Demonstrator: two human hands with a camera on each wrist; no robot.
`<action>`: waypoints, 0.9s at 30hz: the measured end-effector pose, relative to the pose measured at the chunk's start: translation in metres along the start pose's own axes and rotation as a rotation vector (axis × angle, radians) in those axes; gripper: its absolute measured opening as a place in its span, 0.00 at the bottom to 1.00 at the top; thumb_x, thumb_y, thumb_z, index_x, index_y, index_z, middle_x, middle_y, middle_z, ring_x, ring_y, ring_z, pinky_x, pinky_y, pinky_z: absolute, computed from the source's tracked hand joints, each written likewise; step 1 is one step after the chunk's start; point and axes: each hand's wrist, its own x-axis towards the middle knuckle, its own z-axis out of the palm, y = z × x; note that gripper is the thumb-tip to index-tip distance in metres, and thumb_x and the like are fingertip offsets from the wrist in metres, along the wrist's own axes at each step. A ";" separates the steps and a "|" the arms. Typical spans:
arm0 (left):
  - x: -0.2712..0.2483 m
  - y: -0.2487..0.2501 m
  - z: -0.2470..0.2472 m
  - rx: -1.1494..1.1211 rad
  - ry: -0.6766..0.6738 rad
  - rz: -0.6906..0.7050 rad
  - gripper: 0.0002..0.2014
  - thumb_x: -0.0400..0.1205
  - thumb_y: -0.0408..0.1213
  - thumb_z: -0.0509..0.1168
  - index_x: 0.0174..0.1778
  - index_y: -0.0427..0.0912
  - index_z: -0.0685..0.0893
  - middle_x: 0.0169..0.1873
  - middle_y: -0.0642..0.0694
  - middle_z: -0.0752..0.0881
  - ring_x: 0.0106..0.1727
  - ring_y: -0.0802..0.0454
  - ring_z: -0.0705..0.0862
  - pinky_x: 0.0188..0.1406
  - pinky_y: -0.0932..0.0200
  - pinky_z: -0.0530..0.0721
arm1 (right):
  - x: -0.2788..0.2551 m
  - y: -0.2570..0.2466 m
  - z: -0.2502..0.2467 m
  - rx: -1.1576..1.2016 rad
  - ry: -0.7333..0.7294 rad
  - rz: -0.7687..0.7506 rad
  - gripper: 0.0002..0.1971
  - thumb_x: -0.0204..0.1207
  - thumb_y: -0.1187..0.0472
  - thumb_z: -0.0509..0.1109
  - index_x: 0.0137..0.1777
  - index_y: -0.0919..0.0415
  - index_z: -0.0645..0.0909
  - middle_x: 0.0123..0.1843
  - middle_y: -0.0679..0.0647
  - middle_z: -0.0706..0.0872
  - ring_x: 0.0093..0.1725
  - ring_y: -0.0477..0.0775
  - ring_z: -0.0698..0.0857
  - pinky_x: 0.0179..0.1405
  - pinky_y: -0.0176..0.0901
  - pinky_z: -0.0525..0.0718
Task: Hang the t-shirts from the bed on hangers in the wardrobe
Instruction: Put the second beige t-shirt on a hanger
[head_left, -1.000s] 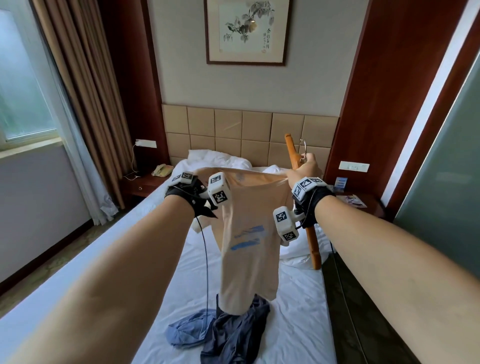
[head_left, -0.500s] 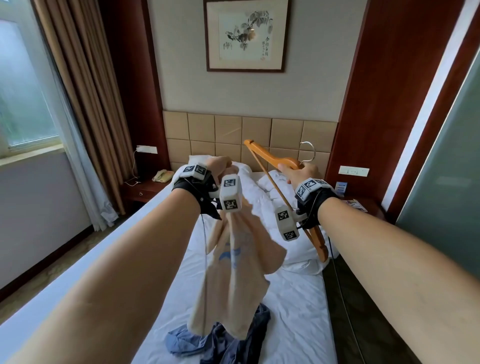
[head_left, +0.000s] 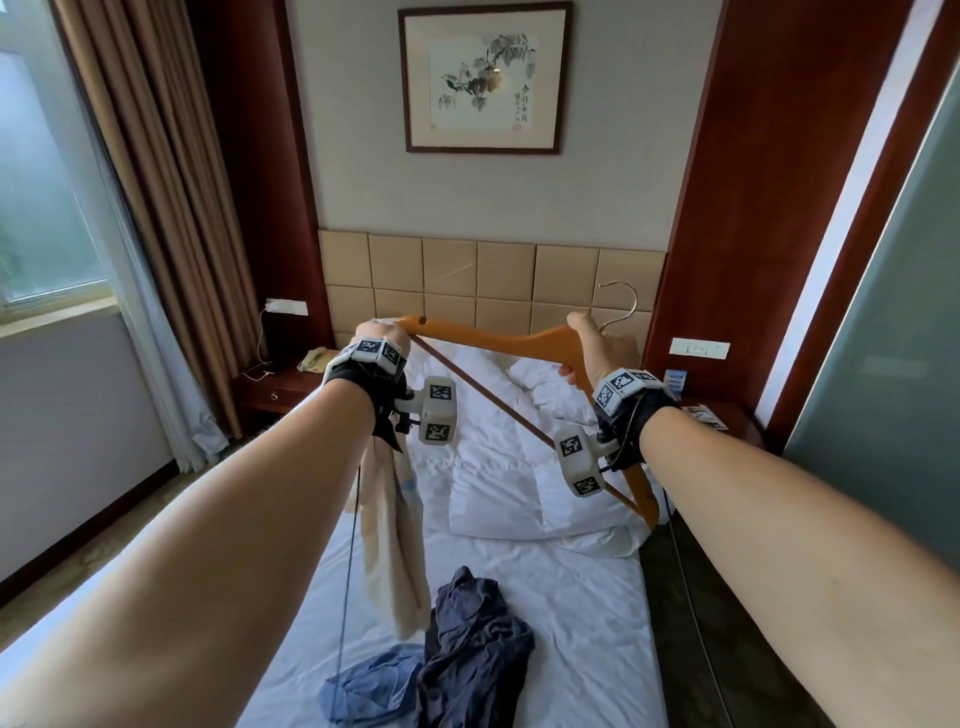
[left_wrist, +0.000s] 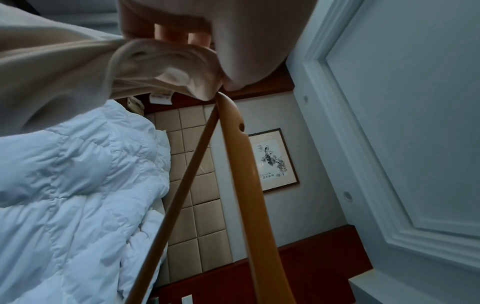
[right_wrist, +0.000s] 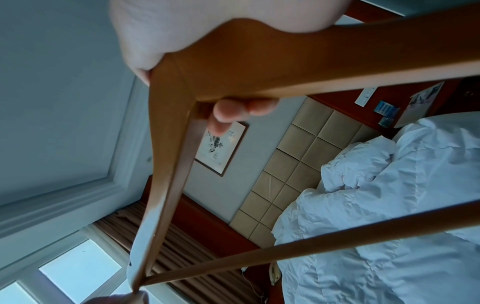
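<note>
Wooden hanger (head_left: 524, 340) held at centre by right hand (head_left: 602, 348), grip closed around it. Left hand (head_left: 376, 335) pinches beige t-shirt (head_left: 392, 540) collar at hanger tip, above bed (head_left: 582, 613).

soft daylight from the window (head_left: 47, 208); wrist views dim, bluish, blurred up close; wide-angle edges bend.

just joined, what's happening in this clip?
A person stands at the foot of a bed, putting a t-shirt on a hanger. The right hand grips the wooden hanger at its neck, below the hook. The left hand holds the bunched beige t-shirt at the hanger's far tip; the shirt isn't on yet. Two blue garments lie on the sheet.
</note>
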 end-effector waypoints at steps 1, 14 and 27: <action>0.004 -0.004 0.000 0.004 0.065 -0.008 0.19 0.85 0.40 0.55 0.65 0.35 0.83 0.54 0.38 0.87 0.55 0.38 0.86 0.58 0.50 0.84 | 0.002 0.000 0.001 0.007 0.000 -0.003 0.29 0.64 0.36 0.71 0.35 0.66 0.88 0.28 0.63 0.89 0.22 0.57 0.85 0.24 0.42 0.79; 0.002 -0.001 -0.008 0.363 0.147 0.114 0.14 0.81 0.41 0.64 0.51 0.36 0.89 0.52 0.37 0.89 0.50 0.38 0.87 0.46 0.53 0.82 | -0.004 -0.005 0.026 -0.056 -0.087 -0.092 0.25 0.67 0.41 0.74 0.32 0.68 0.86 0.24 0.62 0.87 0.22 0.59 0.87 0.21 0.41 0.81; -0.013 0.011 0.011 0.580 -0.073 0.515 0.17 0.80 0.31 0.61 0.42 0.56 0.92 0.46 0.49 0.92 0.48 0.46 0.89 0.52 0.49 0.89 | -0.015 -0.018 0.046 -0.305 -0.439 -0.250 0.12 0.67 0.60 0.79 0.47 0.52 0.81 0.35 0.51 0.88 0.28 0.46 0.86 0.32 0.40 0.85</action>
